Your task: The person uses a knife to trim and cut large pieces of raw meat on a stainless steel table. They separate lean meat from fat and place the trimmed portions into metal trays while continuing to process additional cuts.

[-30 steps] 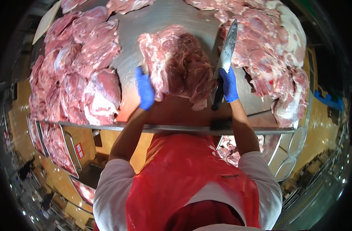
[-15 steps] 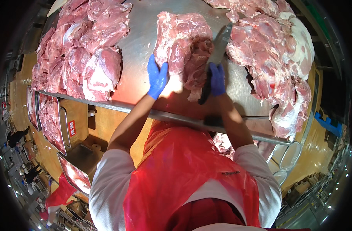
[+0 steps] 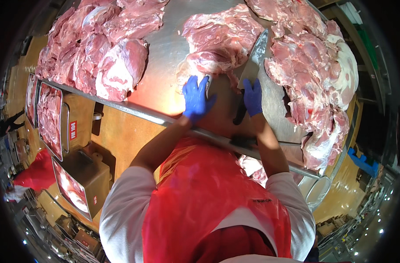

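A large piece of raw meat [image 3: 224,37] lies on the metal table in front of me, with a pale, fatty end toward me. My left hand [image 3: 197,100], in a blue glove, has its fingers spread at that near end and touches it. My right hand [image 3: 252,98], also gloved in blue, is closed round the handle of a big butcher's knife [image 3: 258,52]. The blade points away from me along the right side of the meat. The black butt of the handle sticks out below the hand, toward me.
Piles of raw meat lie on the left [image 3: 92,52] and right [image 3: 314,65] of the metal table [image 3: 165,57]. The table's front edge [image 3: 156,117] runs close to my red apron. Trays of meat [image 3: 50,118] stand lower at the left, beside boxes.
The meat piece has turned, and its near end now lies farther from me. My left hand has shifted right and spread its fingers. The knife has moved slightly right, still in my right hand.
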`<action>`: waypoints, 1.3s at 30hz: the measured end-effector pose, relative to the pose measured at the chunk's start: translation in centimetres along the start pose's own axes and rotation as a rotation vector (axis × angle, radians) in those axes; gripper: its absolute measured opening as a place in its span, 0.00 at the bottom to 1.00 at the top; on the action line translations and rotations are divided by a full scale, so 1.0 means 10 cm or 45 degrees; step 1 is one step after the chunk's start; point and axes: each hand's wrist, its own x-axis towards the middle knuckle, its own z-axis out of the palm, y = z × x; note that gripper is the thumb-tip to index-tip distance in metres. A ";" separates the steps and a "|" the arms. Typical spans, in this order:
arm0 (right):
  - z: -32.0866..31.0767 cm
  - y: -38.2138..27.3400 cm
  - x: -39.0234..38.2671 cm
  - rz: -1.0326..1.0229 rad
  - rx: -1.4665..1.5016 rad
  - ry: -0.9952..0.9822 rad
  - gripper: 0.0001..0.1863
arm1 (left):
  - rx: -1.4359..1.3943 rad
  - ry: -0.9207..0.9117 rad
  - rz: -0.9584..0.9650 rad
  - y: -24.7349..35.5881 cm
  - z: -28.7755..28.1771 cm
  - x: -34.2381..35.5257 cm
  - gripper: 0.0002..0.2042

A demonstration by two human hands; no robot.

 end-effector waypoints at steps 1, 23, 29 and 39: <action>0.02 0.05 -0.01 -0.065 -0.101 0.014 0.16 | 0.033 0.023 0.010 -0.01 0.02 0.13 0.24; 1.58 -0.24 0.00 -1.005 -0.525 -0.579 0.30 | -0.683 0.107 -0.115 -0.45 -1.03 0.85 0.07; 2.09 -0.31 -0.18 -0.633 0.009 -0.413 0.27 | -0.833 -0.093 -0.049 0.16 -1.45 1.39 0.06; 1.01 -1.52 -0.73 0.654 0.914 -0.299 0.30 | -0.984 -0.140 0.604 1.76 -0.37 1.59 0.05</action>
